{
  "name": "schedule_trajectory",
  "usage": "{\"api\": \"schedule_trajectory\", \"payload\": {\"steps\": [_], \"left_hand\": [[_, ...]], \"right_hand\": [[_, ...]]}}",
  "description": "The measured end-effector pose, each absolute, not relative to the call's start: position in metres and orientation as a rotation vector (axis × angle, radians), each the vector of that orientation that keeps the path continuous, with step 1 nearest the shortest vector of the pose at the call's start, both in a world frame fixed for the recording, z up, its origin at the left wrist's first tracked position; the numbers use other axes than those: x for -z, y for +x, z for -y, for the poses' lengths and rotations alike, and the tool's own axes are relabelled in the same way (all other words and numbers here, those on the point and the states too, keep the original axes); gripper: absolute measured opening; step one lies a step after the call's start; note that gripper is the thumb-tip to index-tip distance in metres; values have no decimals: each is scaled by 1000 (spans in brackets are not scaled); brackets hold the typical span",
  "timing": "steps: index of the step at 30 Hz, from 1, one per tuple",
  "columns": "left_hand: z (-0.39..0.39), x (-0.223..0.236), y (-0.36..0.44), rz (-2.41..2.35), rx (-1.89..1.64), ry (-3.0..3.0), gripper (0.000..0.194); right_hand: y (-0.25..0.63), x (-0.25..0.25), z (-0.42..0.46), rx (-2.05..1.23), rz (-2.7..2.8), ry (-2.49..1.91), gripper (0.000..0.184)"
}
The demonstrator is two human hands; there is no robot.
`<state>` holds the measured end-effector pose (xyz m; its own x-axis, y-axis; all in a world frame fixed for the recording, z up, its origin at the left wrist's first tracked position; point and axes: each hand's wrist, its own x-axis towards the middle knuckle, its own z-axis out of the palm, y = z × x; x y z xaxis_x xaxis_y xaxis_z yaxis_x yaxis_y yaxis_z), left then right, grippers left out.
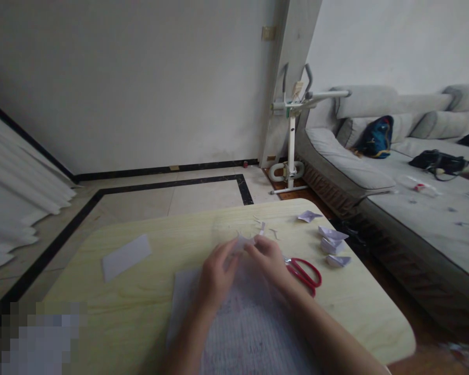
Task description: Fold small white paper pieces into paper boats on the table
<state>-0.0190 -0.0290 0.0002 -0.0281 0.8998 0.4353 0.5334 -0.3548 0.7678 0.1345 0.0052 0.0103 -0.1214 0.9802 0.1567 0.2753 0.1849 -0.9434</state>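
Between my two hands, over the middle of the table, is a small piece of white paper [242,241]. My left hand [218,268] pinches its left side. Fingers of my right hand [268,255] close on its right side. Both hands are a little blurred, and the paper's exact shape is hard to make out. Beneath my forearms lies a large sheet with writing [250,328]. A pair of scissors with red handles [307,273] rests beside my right wrist, its blades partly hidden. Thin paper scraps [262,228] are scattered just beyond my fingers.
Several folded paper shapes [332,241] stand along the right side of the pale wooden table [128,312]. A white paper rectangle [126,257] lies to the left. Beyond the table are a grey sofa [344,161] and a white exercise machine [292,140].
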Motion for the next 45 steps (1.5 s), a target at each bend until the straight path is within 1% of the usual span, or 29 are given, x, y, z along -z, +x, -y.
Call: {"api": "schedule_trajectory", "payload": {"steps": [5, 13, 16, 18, 25, 29, 34, 39, 45], "left_hand": [[32, -3, -15, -1522, -1307, 1642, 25], [29, -5, -11, -1358, -1287, 1324, 30], [29, -7, -11, -1341, -1275, 1315, 30], [30, -7, -10, -1354, -1279, 1334, 30], [31, -1, -10, -1439, -1272, 1592, 29], [34, 2, -10, -1519, -1215, 1818, 31], [34, 8, -8, -1599, -1206, 1917, 36], [27, 11, -6, -1652, -1422, 2056, 34], [27, 12, -7, -1664, -1373, 2095, 33]], "right_hand": [[131, -10, -3, -1061, 1621, -1103, 17], [127, -9, -2, -1061, 1543, -1099, 21], [126, -10, -1, -1045, 1546, -1078, 16], [126, -10, -1, -1025, 1548, -1071, 14], [125, -8, 0, -940, 1602, -1102, 20], [123, -10, 5, -787, 1713, -1106, 22], [122, -14, 10, -633, 1790, -1115, 25], [122, -14, 12, -594, 1758, -1169, 23], [121, -11, 10, -653, 1702, -1197, 18]]}}
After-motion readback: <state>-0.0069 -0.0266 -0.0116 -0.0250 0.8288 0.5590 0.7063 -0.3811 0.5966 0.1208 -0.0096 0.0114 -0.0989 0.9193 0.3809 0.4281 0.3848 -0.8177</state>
